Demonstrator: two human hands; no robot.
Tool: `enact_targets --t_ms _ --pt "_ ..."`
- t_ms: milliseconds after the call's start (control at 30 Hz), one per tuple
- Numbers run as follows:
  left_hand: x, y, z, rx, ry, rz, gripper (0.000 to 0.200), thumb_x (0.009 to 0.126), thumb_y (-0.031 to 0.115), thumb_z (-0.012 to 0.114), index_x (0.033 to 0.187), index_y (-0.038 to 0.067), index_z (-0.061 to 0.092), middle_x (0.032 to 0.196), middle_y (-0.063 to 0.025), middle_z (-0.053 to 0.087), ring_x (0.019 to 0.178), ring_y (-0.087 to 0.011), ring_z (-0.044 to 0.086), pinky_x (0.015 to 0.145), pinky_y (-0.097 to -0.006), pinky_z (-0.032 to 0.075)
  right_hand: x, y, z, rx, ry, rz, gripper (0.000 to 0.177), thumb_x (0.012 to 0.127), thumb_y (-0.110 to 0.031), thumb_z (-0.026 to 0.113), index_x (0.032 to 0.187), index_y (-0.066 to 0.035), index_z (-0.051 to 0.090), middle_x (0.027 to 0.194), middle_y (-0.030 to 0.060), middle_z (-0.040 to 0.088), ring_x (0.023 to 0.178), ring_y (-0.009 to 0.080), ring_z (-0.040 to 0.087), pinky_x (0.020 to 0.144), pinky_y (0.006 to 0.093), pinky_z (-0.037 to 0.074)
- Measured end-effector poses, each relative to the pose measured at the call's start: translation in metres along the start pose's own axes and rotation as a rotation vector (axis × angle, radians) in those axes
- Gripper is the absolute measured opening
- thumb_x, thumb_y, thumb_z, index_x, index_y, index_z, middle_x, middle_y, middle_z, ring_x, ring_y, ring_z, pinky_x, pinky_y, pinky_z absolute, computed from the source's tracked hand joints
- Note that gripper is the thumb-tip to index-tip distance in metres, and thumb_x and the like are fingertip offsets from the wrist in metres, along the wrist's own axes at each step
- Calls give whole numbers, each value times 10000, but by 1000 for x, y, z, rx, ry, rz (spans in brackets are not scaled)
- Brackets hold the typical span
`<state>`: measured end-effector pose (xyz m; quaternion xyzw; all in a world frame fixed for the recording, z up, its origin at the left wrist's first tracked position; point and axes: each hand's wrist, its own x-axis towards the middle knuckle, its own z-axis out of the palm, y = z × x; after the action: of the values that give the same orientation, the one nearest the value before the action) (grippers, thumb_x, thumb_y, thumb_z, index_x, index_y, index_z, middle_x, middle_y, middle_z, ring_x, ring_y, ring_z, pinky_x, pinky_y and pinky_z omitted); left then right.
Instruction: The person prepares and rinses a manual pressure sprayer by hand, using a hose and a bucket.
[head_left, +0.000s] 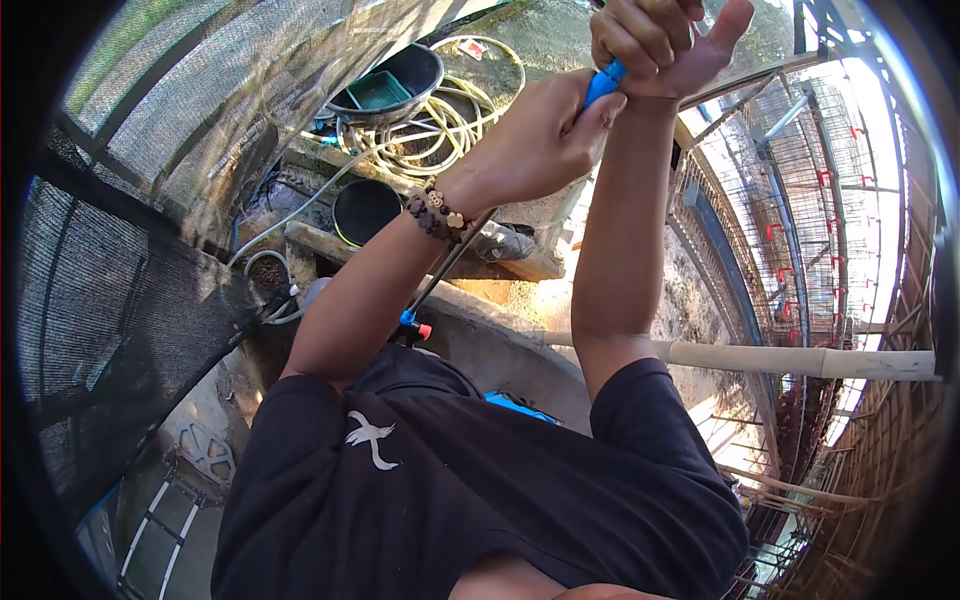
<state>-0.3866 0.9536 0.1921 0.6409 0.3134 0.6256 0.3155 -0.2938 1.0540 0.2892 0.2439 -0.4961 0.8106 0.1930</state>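
My left hand [545, 135], with a dark beaded bracelet [437, 213] at the wrist, is closed round a blue handle [603, 84]. A thin dark rod [440, 272] runs down behind the left forearm towards a blue and red fitting [415, 325]. Right above the left hand, at the top edge of the view, my right hand [655, 42] has curled fingers against the upper end of the same handle. Its thumb points outward, and the fingertips are partly cut off by the frame. The handle's top is hidden in the right hand.
Behind the left hand lie a coiled hose [440, 135], a black basin [425, 72] with a green tray [378, 91], and a black bucket [367, 211]. Dark netting [120, 310] hangs at left. A bamboo pole [800, 359] and wire cages [800, 210] are at right.
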Motion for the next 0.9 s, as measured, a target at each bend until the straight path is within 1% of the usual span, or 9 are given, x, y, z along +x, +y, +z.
enact_targets --t_ms 67,167,300,433,533,600,733,833,900 --pt "-2 0 -2 -43 -21 -71 299 956 189 540 760 -36 507 542 -195 524 482 -358 534 493 -438 388 3 5 -1 29 49 -9 618 966 -636 315 879 -49 486 527 -63 225 381 65 185 354 239 171" --pt "-3 0 -3 42 71 -37 297 999 201 523 781 1 490 544 -5 398 478 -89 340 449 -299 277 8 5 12 -62 330 22 561 976 -586 352 904 -52 509 520 -65 240 373 65 202 347 239 188" --pt "-4 -1 -1 108 198 34 306 978 214 538 779 -15 498 550 -104 467 496 -216 434 469 -361 337 20 16 32 -429 733 -38 470 980 -501 409 935 -51 539 517 -66 272 379 71 247 364 247 232" --pt "1 -2 -13 167 213 -1 292 951 209 552 793 -34 523 587 -215 565 556 -384 601 504 -440 432 24 52 49 -894 1010 -236 449 957 -421 501 1079 1 592 727 36 551 668 157 564 635 291 481" --pt "-5 -6 -16 138 150 -36 299 946 224 559 796 -32 532 579 -201 560 512 -348 581 503 -440 423 17 51 55 -891 1034 -286 419 932 -364 563 1075 29 591 749 54 573 672 170 565 640 289 475" --pt "-11 -15 -17 -148 -26 -64 360 976 298 550 752 20 507 538 -35 487 439 -149 449 436 -324 351 3 36 45 -850 957 -198 423 955 -377 512 1047 29 588 634 13 484 542 135 476 514 263 406" --pt "-17 -19 -30 -756 -463 -272 337 1001 400 521 812 127 462 563 104 293 449 5 265 395 -193 196 -17 34 18 -131 256 -6 508 1001 -461 386 1021 6 584 564 -22 356 439 98 363 424 260 341" --pt "-23 -22 -26 -853 -497 -288 319 1005 393 516 832 130 460 565 111 250 447 4 206 391 -192 156 -21 35 13 -243 202 -23 481 1001 -463 404 950 -17 578 508 -52 297 369 82 278 355 256 278" --pt "-23 -27 -22 -665 -370 -209 349 1000 407 521 801 123 478 569 103 318 456 1 283 404 -188 216 -21 33 18 -232 599 -13 414 988 -427 447 864 -46 555 458 -74 253 320 70 216 308 242 214"
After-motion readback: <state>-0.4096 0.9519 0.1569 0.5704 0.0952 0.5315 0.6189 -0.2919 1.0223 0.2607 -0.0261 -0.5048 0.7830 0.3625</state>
